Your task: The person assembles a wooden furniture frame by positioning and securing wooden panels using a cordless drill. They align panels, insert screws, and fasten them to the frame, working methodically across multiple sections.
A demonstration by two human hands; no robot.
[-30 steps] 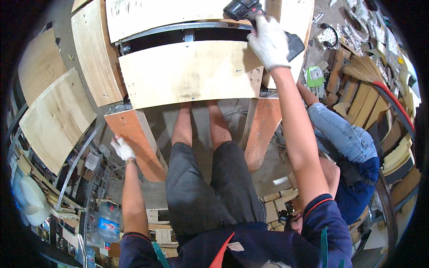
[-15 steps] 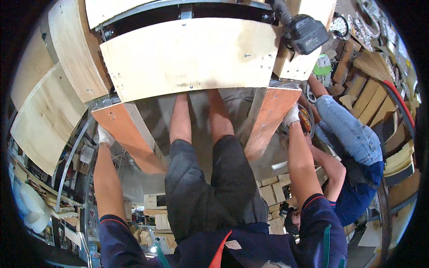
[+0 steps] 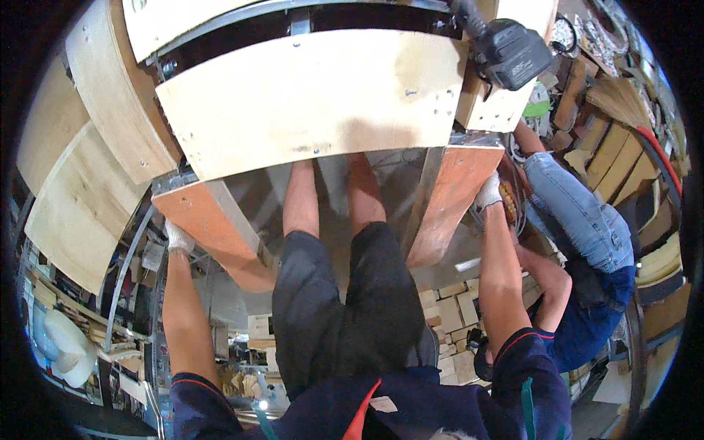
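Our left hand (image 3: 178,238) and right hand (image 3: 488,193) are at outer edges of orange boards (image 3: 213,231) — we cannot tell finger opening or grip.

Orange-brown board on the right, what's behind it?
The gloved right hand is at the outer edge of the orange-brown board, its fingertips out of sight, seemingly behind it. Grey floor shows beyond the lower end. Whatever lies directly behind the board is covered.
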